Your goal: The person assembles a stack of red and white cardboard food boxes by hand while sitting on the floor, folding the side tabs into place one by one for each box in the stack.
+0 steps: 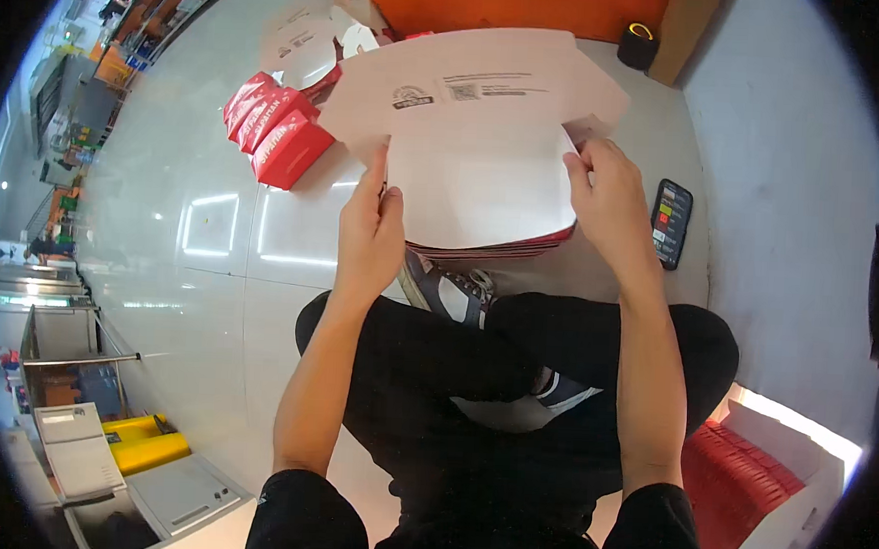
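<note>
Sitting cross-legged on a glossy pale floor (214, 265), the person holds a flat white cardboard blank (475, 129) up in front of the knees, one hand at each side edge. The left hand (371, 232) pinches the blank's left edge between thumb and fingers, near a small notched flap; the right hand (610, 199) grips the right edge the same way, fingers curled behind the sheet. The hands are well apart, each clamped on its own side, so the sheet stays spread and taut, probably so its flaps can be folded along the creases.

Just beneath the hands lies a stack of flat blanks (490, 245) with red-printed undersides, placed close so the next sheet is within easy reach. Beyond the left hand, farther out on the floor, stands a cluster of folded red boxes (279, 130), apparently set aside out of the working space. Beside the right hand, on the floor, lies a dark phone (670, 224), screen up. Beyond the right hand, near an orange wall panel (515, 8), sits a roll of tape (638, 43). Near the right elbow, an open white carton (794, 476) holds rows of red items packed tightly.
</note>
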`<state>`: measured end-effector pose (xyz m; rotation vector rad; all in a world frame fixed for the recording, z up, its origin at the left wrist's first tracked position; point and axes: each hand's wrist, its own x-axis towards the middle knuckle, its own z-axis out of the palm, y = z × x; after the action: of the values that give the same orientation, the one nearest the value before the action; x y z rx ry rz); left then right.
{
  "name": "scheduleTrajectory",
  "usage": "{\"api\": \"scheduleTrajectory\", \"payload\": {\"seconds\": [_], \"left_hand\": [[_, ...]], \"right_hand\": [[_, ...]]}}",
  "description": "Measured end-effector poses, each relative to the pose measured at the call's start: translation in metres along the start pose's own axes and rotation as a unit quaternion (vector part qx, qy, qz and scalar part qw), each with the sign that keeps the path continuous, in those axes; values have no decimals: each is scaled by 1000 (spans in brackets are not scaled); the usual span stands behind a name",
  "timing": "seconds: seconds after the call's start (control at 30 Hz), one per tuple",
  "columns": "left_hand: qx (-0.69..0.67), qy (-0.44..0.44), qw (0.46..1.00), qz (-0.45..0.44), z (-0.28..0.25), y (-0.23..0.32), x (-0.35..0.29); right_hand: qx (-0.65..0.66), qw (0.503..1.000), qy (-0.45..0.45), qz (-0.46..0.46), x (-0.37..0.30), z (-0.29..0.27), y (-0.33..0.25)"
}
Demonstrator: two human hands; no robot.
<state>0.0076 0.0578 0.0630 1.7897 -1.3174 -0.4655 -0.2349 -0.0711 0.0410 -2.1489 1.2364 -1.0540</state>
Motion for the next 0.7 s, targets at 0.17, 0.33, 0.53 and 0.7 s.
{"api": "scheduleTrajectory", "payload": {"seconds": [0.17, 0.33, 0.53, 0.7], "left_hand": [[77, 21, 997, -14, -3, 11, -1], [108, 126, 977, 131, 2, 2, 4], [211, 82, 970, 87, -16, 14, 13], [213, 73, 973, 56, -18, 18, 20]], "right_hand": [[-21, 1000, -16, -4, -2, 0, 1], [-80, 995, -56, 6, -5, -8, -22], [-74, 997, -26, 24, -4, -8, -34], [-102, 995, -15, 15, -3, -3, -27]]}}
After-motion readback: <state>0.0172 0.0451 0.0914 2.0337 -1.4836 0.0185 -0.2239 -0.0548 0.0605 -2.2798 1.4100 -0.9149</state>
